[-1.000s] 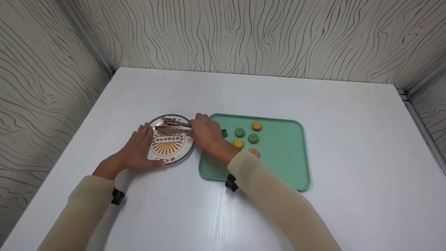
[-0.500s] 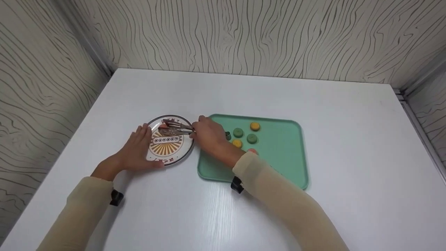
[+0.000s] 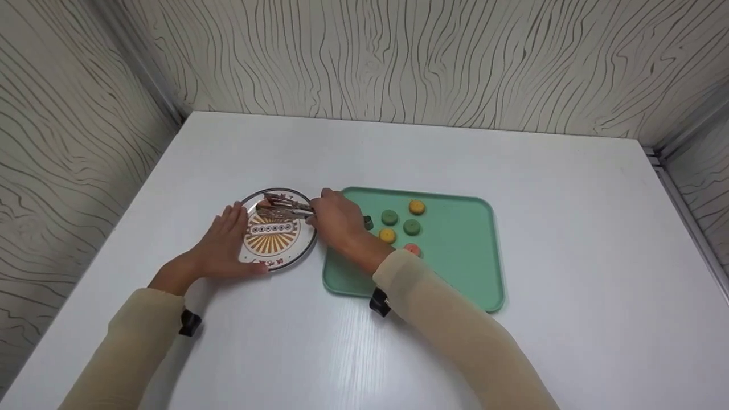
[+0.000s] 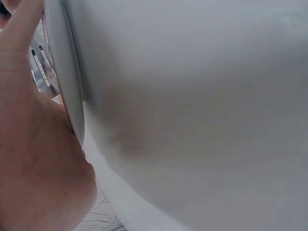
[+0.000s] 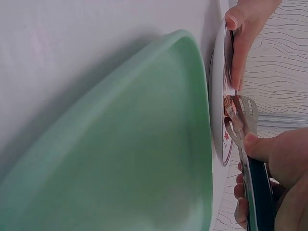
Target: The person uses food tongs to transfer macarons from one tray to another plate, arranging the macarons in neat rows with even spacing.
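Observation:
My right hand [image 3: 339, 219] grips a pair of metal tongs [image 3: 285, 209] with a dark green handle, over the left edge of the tray. The tong heads lie low over the far part of a round white plate [image 3: 287, 256] printed with an orange sunburst. Beside them shows a small pinkish-orange piece [image 3: 263, 203], mostly hidden; whether the tongs pinch it I cannot tell. My left hand [image 3: 222, 250] rests at the plate's left rim, fingers straight and thumb spread along the near rim. In the left wrist view, the plate's edge [image 4: 72, 72] touches that hand.
A green rectangular tray [image 3: 461, 256] lies right of the plate, under my right forearm. On it are yellow round cookies [image 3: 417, 206], green ones [image 3: 389, 217] and a pink one [image 3: 412, 249]. Patterned panels [image 3: 398, 62] stand behind the white table [image 3: 541, 188].
My right hand and the tongs shift slightly right, then back left, staying over the plate. The pinkish-orange piece showed more half a second ago. My left hand stays in place.

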The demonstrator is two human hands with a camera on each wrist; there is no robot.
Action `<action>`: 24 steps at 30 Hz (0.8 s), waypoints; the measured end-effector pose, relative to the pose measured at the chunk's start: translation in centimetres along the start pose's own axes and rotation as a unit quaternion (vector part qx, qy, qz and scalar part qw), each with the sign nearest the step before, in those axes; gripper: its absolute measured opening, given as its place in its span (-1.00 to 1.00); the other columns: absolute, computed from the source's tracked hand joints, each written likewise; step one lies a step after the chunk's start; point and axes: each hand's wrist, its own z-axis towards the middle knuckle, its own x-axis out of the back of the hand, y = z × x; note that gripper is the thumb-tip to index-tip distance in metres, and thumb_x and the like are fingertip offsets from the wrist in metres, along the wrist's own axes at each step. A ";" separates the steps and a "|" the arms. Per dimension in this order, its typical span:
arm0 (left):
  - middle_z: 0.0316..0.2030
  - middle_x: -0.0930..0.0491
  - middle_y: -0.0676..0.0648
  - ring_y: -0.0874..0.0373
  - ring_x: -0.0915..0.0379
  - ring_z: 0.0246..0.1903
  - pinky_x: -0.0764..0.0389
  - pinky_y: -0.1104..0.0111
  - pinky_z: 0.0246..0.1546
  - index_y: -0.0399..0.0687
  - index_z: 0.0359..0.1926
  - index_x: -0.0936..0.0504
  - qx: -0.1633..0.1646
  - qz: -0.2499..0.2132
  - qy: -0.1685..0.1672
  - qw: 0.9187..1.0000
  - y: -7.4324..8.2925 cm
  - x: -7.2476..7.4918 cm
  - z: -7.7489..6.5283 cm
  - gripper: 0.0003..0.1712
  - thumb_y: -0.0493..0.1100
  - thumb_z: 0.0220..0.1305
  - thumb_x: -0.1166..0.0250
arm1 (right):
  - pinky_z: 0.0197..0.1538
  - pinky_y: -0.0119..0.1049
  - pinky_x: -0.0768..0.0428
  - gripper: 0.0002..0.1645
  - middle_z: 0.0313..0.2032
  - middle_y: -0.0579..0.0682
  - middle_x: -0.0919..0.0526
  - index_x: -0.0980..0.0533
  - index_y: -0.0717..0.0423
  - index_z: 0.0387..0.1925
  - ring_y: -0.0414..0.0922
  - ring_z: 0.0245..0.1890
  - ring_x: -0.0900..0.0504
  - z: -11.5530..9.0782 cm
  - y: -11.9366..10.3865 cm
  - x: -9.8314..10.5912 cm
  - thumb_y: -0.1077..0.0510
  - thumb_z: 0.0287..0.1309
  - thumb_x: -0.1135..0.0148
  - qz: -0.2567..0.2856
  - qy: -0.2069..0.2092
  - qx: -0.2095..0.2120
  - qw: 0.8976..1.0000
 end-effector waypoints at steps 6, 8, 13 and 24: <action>0.55 0.43 -0.47 -0.38 0.58 0.54 0.32 -0.21 0.49 -0.53 0.53 0.28 0.003 -0.001 -0.001 1.000 -0.2 -0.1 0.1 0.56 0.51 0.06 -0.33 | -0.17 -0.14 -0.65 -0.68 -0.19 0.04 -0.59 -0.72 0.07 -0.04 -0.05 -0.16 -0.60 0.0 0.0 -0.2 -0.04 0.36 -0.31 0.001 0.002 -0.002 1.000; 0.56 0.43 -0.46 -0.37 0.58 0.54 0.32 -0.21 0.49 -0.52 0.54 0.28 0.005 -0.002 -0.001 1.000 -0.2 -0.2 0.1 0.56 0.51 0.07 -0.33 | -0.18 -0.14 -0.65 -0.70 -0.19 0.04 -0.58 -0.72 0.07 -0.05 -0.05 -0.17 -0.60 -0.1 0.1 -0.2 -0.03 0.36 -0.31 0.004 0.002 -0.002 1.000; 0.56 0.44 -0.46 -0.37 0.59 0.54 0.32 -0.21 0.49 -0.51 0.54 0.29 0.007 -0.002 -0.003 1.000 0.0 0.0 0.1 0.56 0.51 0.06 -0.34 | -0.17 -0.14 -0.65 -0.74 -0.20 0.05 -0.59 -0.72 0.10 -0.11 -0.04 -0.19 -0.60 -0.4 0.3 0.2 0.02 0.35 -0.32 0.008 0.003 0.003 1.000; 0.56 0.42 -0.46 -0.38 0.57 0.54 0.29 -0.23 0.49 -0.53 0.54 0.27 0.002 0.017 -0.002 1.000 -0.1 -0.2 0.3 0.55 0.53 0.07 -0.31 | -0.13 -0.07 -0.67 -0.70 -0.16 0.09 -0.60 -0.70 0.14 -0.10 -0.01 -0.10 -0.58 -1.6 0.8 1.2 0.00 0.35 -0.32 -0.018 -0.012 0.001 1.000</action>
